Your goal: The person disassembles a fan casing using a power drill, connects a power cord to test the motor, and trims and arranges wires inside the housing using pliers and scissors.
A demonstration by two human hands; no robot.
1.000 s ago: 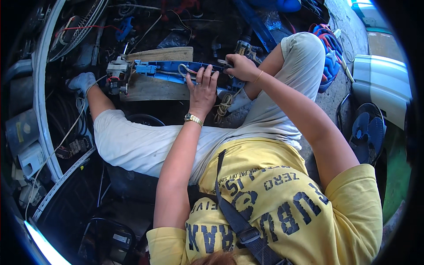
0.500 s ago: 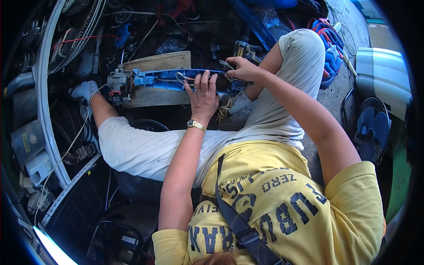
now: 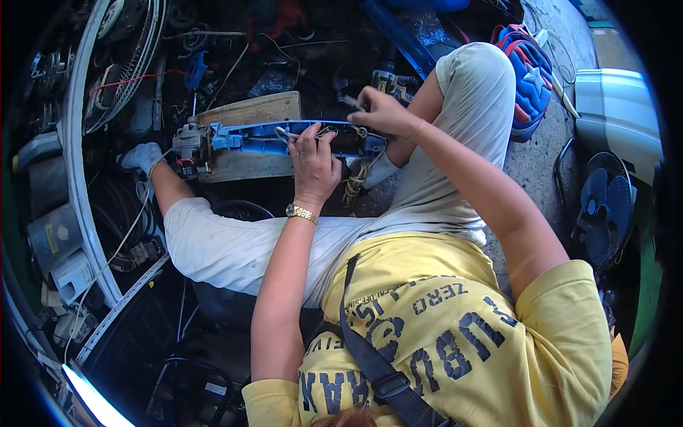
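A long blue plastic housing (image 3: 249, 144), with wires (image 3: 283, 134) running in its channel, lies across a wooden board (image 3: 235, 169). Its left end joins a grey metal motor (image 3: 189, 142). My left hand (image 3: 313, 162) reaches over the housing's middle, fingers bent and closed on the wires there. Just beyond the housing's right end, my right hand (image 3: 384, 112) grips a small grey metal tool (image 3: 353, 104); its kind is mostly hidden by the fingers. A bundle of tied cord (image 3: 356, 183) hangs below that end.
My bent legs frame the work. A drill (image 3: 393, 82) lies beyond my right hand, near another blue plastic part (image 3: 402, 39). To the right are a blue-red backpack (image 3: 525, 78) and a dark fan (image 3: 605, 206). A pale metal frame (image 3: 75, 164) stands at the left.
My right hand has lifted slightly up and left with the tool, away from the housing. The left hand has slid a little left along the housing.
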